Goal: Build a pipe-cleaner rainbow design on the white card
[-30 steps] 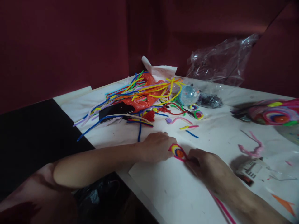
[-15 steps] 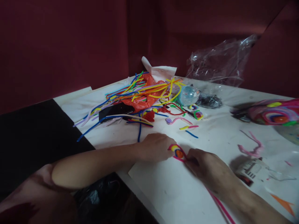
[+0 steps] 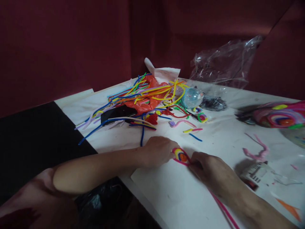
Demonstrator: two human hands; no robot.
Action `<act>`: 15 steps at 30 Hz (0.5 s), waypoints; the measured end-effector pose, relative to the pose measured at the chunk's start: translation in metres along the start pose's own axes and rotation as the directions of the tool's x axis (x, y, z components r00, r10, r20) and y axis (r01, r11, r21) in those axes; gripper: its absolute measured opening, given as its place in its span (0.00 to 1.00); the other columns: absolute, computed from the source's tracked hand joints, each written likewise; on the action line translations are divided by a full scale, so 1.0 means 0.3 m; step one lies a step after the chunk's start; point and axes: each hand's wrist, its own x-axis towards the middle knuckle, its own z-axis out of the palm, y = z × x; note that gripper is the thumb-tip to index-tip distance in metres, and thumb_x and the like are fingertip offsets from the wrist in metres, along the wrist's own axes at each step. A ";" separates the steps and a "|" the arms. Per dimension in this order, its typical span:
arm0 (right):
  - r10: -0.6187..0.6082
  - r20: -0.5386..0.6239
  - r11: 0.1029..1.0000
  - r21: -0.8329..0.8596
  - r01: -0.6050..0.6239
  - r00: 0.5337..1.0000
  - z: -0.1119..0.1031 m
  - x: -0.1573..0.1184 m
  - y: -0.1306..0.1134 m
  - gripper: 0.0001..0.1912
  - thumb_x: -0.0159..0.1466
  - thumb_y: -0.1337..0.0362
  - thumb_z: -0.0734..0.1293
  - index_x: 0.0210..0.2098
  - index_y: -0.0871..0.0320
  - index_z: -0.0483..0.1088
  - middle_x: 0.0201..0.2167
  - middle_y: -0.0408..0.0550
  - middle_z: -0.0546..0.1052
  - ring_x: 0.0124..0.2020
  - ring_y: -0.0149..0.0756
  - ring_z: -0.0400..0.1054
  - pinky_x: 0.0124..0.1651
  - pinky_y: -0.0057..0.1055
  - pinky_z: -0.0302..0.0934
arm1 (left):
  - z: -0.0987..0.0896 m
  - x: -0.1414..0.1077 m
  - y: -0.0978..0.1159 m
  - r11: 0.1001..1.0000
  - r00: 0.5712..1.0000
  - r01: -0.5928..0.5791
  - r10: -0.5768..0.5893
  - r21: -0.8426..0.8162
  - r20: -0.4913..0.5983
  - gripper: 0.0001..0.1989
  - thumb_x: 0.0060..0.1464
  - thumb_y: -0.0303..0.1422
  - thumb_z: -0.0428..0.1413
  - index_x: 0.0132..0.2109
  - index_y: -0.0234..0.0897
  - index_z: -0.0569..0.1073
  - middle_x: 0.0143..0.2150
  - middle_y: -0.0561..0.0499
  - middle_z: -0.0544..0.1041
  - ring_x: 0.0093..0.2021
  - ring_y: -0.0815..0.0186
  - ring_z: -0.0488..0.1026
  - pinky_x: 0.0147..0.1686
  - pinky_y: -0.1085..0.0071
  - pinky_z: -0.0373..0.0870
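Observation:
Between my two hands is a small coil of fuzzy stems (image 3: pixel 181 156), orange at its centre with blue, yellow and pink round it. My left hand (image 3: pixel 161 152) has its fingers closed on the coil's left edge. At the coil's right end, my right hand (image 3: pixel 206 165) pinches the pink outer stem. A long pink stem (image 3: pixel 224 208) runs out from under my right hand toward the bottom of the view. Both hands' fingertips are partly hidden.
Behind my hands lies a heap of coloured stems (image 3: pixel 143 95) on a red bag, beside a clear ball (image 3: pixel 192 97). At the right are a larger coiled piece (image 3: pixel 281 116), pink stems (image 3: pixel 258 152) and an orange scrap (image 3: pixel 288 207). A clear bag (image 3: pixel 224 63) stands behind.
Slightly more of the coil's left side shows beside my left hand's fingers. My right hand has hardly moved.

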 end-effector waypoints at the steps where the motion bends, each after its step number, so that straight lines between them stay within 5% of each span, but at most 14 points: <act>1: 0.007 0.017 1.000 -0.005 -0.007 1.000 -0.002 0.000 -0.001 0.06 0.58 0.70 0.64 0.25 0.57 0.66 0.20 0.39 0.67 0.20 0.30 0.59 0.22 0.24 0.43 | -0.002 -0.002 -0.001 1.000 1.000 -0.012 0.012 0.021 -0.002 0.09 0.53 0.32 0.47 0.40 0.43 0.69 0.34 0.54 0.73 0.37 0.66 0.68 0.33 0.71 0.59; 9: 0.010 0.039 1.000 -0.018 -0.010 0.999 -0.004 0.006 -0.002 0.07 0.58 0.71 0.64 0.24 0.58 0.65 0.19 0.40 0.67 0.20 0.30 0.58 0.23 0.24 0.43 | 0.019 -0.021 -0.009 0.952 0.993 -0.002 0.037 0.306 -0.111 0.14 0.54 0.41 0.47 0.45 0.43 0.68 0.33 0.49 0.69 0.36 0.62 0.66 0.34 0.67 0.58; 15: -0.025 0.019 1.000 -0.018 0.025 1.000 0.006 0.008 0.005 0.06 0.58 0.70 0.64 0.24 0.58 0.66 0.20 0.41 0.68 0.20 0.30 0.59 0.22 0.25 0.42 | 0.010 -0.025 0.002 0.970 0.997 -0.005 0.025 0.243 -0.078 0.21 0.50 0.49 0.47 0.43 0.40 0.69 0.33 0.48 0.68 0.36 0.62 0.64 0.35 0.67 0.59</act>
